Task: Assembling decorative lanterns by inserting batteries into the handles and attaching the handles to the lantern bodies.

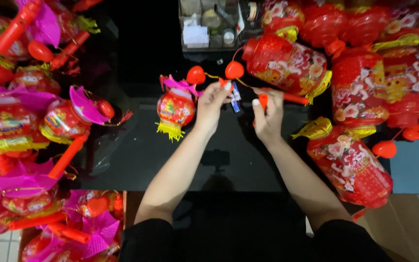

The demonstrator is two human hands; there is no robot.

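Over the middle of the dark glossy desk (170, 160) both hands meet. The left hand (211, 104) has its grip pressed together on a thin cord with a small red piece at the fingertips; from that cord a small red lantern (175, 109) with a pink frill top and yellow fringe hangs just left of the hand, touching or nearly touching the desk. The right hand (269, 119) pinches an orange-red stick handle (287, 98), which runs out to the right from between thumb and fingers. A small blue and white item (235, 97), possibly a battery, lies between the two hands. Two red balls (215, 73) sit just above the left hand, beside a large red flowered lantern (287, 65). Behind them stands a clear plastic organiser box (209, 29) holding small white and grey bits too blurred to name. Heaps of pink-frilled lanterns (30, 121) crowd the left, large red lanterns (389, 82) the right.
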